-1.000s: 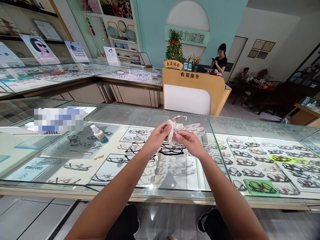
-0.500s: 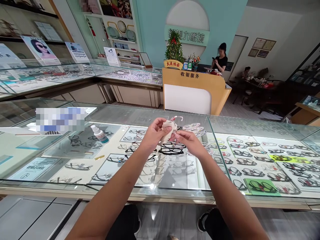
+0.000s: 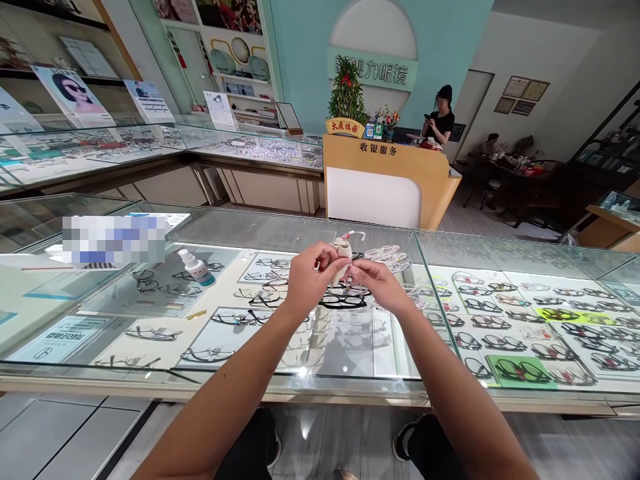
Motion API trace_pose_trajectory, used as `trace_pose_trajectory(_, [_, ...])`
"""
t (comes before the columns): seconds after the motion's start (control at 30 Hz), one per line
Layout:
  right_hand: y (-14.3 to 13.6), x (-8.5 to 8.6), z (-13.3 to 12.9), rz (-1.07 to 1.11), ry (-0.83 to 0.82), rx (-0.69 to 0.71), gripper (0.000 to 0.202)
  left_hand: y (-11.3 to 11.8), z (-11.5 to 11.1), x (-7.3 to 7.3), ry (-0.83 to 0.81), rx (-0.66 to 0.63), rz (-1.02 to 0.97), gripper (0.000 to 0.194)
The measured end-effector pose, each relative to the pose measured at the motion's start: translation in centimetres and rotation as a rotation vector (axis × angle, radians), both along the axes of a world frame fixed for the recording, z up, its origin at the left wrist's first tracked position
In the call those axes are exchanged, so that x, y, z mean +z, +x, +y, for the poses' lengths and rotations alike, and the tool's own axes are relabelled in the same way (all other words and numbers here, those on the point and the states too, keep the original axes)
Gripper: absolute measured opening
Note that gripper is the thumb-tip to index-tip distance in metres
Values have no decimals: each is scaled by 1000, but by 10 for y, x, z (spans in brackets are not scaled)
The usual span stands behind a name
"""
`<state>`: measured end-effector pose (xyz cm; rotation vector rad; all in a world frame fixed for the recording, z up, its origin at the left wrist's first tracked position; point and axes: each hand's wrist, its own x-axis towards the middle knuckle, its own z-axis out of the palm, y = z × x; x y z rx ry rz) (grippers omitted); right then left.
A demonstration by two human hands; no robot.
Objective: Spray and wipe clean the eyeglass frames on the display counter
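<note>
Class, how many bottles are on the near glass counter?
1: the bottle, to the left of the left hand. Others may be hidden.

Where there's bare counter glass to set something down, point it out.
The glass counter looks free between the black-rimmed glasses and its front edge. It is crowded around the left hand, which holds the cloth, and the right hand, with clear-framed glasses just beyond; the spray bottle stands farther left.

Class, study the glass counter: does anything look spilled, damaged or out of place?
Nothing looks spilled or damaged. Slightly odd: a yellow strip lies slanted, by itself among the displayed glasses, on the near side of the spray bottle.
</note>
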<state>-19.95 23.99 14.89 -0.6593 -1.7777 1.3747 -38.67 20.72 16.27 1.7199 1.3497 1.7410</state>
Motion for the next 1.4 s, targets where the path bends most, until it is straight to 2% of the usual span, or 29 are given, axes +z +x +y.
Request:
trace_pose_trajectory(0.1, [0, 0, 0, 13, 19, -13, 45, 6, -3, 0, 13, -89, -16, 24])
trace_pose_trajectory(0.27, [-1, 0, 0, -9, 115, 6, 41, 6, 3, -5, -30, -157, -170, 31])
trace_pose_trajectory(0.4, [-1, 1, -2, -52, 181, -36, 42, -3, 13, -11, -218, -164, -282, 45])
trace_pose_trajectory(0.5, [-1, 1, -3, -80, 189, -55, 45, -9, 18, -11, -351, -271, -264, 53])
trace_pose_trajectory(0.63, [-3, 0, -1, -63, 154, -35, 45, -6, 16, -7, -362, -442, -386, 50])
trace_pose_trajectory(0.73, [-5, -2, 0, 5, 61, -7, 44, -1, 13, -4, -388, -574, -551, 46])
trace_pose_trajectory(0.83, [-6, -4, 1, 42, -30, 4, 46, 0, 11, -1, -405, -659, -623, 41])
trace_pose_trajectory(0.97, [-6, -5, 1, 43, -93, 40, 45, -2, 12, -2, -399, -689, -593, 39])
trace_pose_trajectory(1.13, [-6, -7, -1, 16, -88, 78, 46, 1, 14, -10, -306, -611, -535, 36])
trace_pose_trajectory(1.27, [-6, -7, -1, -27, -57, 92, 48, 3, 16, -12, -316, -556, -538, 40])
trace_pose_trajectory(1.4, [-5, -5, 0, 0, -57, 61, 47, -3, 18, -7, -342, -648, -531, 45])
